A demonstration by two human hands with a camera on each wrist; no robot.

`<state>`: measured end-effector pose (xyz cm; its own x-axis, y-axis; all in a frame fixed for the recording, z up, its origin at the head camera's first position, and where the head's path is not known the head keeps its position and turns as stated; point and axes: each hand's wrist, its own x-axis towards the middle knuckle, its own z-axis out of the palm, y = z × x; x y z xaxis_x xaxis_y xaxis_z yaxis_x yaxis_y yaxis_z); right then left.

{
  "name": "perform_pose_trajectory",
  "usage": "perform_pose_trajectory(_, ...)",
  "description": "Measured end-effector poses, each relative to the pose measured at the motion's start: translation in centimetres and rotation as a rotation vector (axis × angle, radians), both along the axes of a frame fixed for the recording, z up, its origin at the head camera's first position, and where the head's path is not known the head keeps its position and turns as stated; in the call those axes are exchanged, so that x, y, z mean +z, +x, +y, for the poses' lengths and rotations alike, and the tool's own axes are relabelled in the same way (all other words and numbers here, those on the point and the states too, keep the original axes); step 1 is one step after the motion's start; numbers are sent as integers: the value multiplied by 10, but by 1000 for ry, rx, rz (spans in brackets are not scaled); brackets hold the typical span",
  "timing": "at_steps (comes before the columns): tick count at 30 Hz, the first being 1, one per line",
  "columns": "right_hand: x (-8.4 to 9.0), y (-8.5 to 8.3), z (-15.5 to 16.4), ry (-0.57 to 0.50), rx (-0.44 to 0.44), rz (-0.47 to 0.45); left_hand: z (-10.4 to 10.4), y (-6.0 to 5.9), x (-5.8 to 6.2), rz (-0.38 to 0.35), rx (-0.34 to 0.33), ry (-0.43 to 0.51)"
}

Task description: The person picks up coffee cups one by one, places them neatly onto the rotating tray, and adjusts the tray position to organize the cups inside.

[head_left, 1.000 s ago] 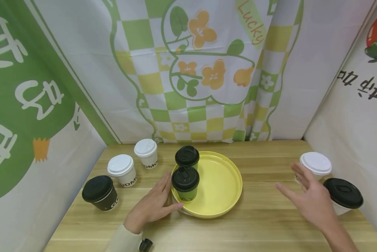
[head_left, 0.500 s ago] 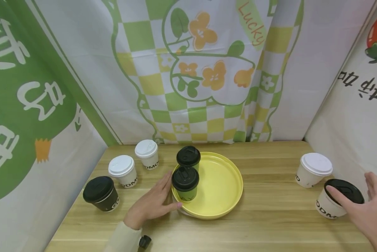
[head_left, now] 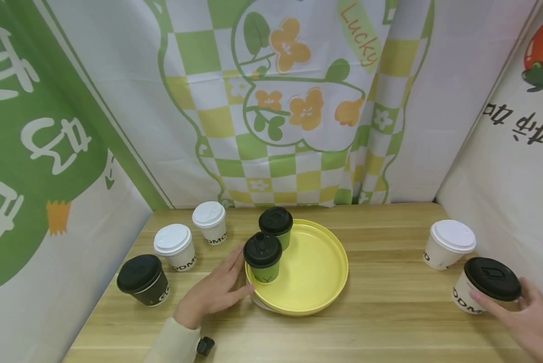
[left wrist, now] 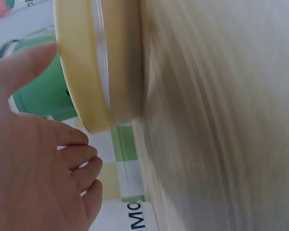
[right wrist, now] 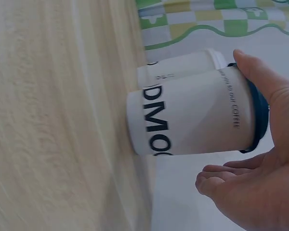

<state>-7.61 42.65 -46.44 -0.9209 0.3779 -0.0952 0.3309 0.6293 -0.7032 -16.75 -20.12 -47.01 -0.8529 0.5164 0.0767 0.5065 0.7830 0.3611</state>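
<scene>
My left hand [head_left: 217,295] lies along the left side of a round yellow tray [head_left: 321,272], fingers fairly straight and thumb at its rim. On the tray stand two green cups with black lids, a nearer cup [head_left: 266,272] and a farther cup [head_left: 284,240]. At the right, my right hand [head_left: 525,320] is spread about a white paper coffee cup [right wrist: 197,115] with a black lid. The thumb lies along the lid's edge; in the right wrist view a gap shows between the other fingers and the cup. That cup stands upright on the table.
Behind the right cup is a white-lidded white cup [head_left: 446,247]. At the left stand a black cup [head_left: 146,285] and two white-lidded cups, a nearer one [head_left: 178,252] and a farther one [head_left: 211,227]. Printed curtains [head_left: 280,166] enclose the wooden table [head_left: 389,322].
My right hand has moved right and down from near the white-lidded cup to around the black-lidded white cup. The two green cups have shifted slightly apart on the tray; my left hand stays beside it.
</scene>
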Motion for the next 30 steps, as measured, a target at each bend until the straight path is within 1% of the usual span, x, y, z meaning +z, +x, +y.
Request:
perform_pose_trajectory(1,-2,-1,1,28,5,-6,1,1,-1,5,-1,2)
perform_pose_trajectory(3,-5,-4,0,64,14,11,3,3,-2,6,-2,8)
perform_pose_trajectory(6,-9,-7,-2,88,1,30,5,5,-4,5,-3,8)
perform_pose_trajectory(9,-13,-9,-5,67,-29,33,7,6,-4,-4,7,9)
perform_pose_trajectory(16,-20,-11,-15,-12,-181,17,8,5,-2,-16,8,-8)
perform_pose_trajectory(19,-18,-13,-19,-27,-197,7,7,5,-1,-5,-7,-19)
perform_pose_trajectory(22,-13,-11,-25,-10,-180,-16,6,6,0,0,-14,-23)
perform_pose_trajectory(24,-7,-10,-31,19,-146,-15,6,7,1,-8,-3,-21)
perform_pose_trajectory(27,2,-9,-40,63,-79,18,6,8,3,-36,24,-21)
perform_pose_trajectory(30,11,-10,-52,74,-5,55,8,8,3,-48,38,-26)
